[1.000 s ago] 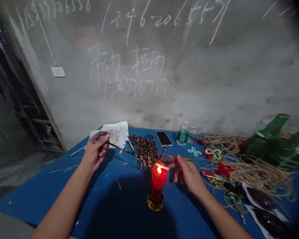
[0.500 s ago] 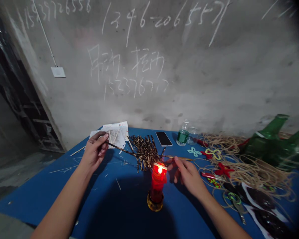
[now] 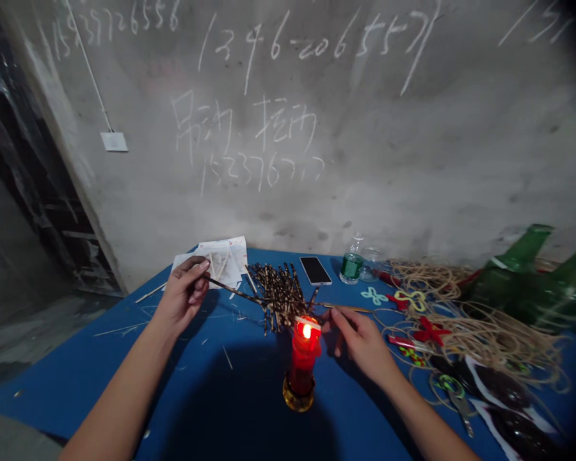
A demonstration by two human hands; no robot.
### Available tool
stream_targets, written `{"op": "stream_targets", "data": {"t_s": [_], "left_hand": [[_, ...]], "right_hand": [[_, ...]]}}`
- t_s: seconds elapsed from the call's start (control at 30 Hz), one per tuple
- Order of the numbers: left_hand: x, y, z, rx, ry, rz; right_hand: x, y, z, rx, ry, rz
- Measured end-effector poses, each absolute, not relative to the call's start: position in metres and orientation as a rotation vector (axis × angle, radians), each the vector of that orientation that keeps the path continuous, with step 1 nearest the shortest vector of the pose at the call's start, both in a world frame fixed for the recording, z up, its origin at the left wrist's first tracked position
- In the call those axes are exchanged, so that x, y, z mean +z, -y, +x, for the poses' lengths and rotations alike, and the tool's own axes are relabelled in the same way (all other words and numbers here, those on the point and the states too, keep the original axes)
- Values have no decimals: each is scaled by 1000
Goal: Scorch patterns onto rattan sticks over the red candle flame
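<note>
Left hand point(image 3: 185, 291) pinching a thin scorched stick point(image 3: 235, 292) between thumb and fingertips, the stick's far end just above the flame of a red candle point(image 3: 303, 358) in an amber glass holder point(image 3: 297, 395). Right hand point(image 3: 360, 349) curled beside the candle, thumb and forefinger close together, just under a second thin stick point(image 3: 345, 308); any grip on it impossible to tell. On a blue table point(image 3: 77, 365), between the hands and farther back, a heap of scorched sticks point(image 3: 278, 294), with papers point(image 3: 221, 262), a phone point(image 3: 315, 269) and a small water bottle point(image 3: 352, 264) behind. To the right, tangled twine point(image 3: 480, 339), red plastic shapes point(image 3: 429, 331) and green glass bottles point(image 3: 523, 275). Beyond the table, a concrete wall point(image 3: 365, 160) with chalk numbers.
</note>
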State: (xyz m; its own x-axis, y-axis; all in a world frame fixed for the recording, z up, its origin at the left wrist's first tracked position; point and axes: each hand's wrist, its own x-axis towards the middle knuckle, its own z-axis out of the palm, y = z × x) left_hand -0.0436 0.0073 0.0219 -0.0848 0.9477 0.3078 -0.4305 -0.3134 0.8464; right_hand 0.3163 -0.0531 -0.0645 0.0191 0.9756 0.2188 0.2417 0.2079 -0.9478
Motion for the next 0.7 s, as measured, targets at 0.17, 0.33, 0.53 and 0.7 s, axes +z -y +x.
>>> {"op": "stream_targets", "data": {"t_s": [0.17, 0.33, 0.53, 0.7], "left_hand": [[22, -8, -44, 1636, -700, 1065], [24, -6, -44, 1646, -686, 1062], [26, -6, -45, 1655, -676, 1036], [25, -7, -46, 1655, -655, 1039]], "right_hand": [[-65, 53, 316, 886, 1448, -1240], [-64, 53, 315, 886, 1443, -1253], [-62, 55, 315, 876, 1455, -1262], [-63, 54, 316, 874, 1462, -1251]]}}
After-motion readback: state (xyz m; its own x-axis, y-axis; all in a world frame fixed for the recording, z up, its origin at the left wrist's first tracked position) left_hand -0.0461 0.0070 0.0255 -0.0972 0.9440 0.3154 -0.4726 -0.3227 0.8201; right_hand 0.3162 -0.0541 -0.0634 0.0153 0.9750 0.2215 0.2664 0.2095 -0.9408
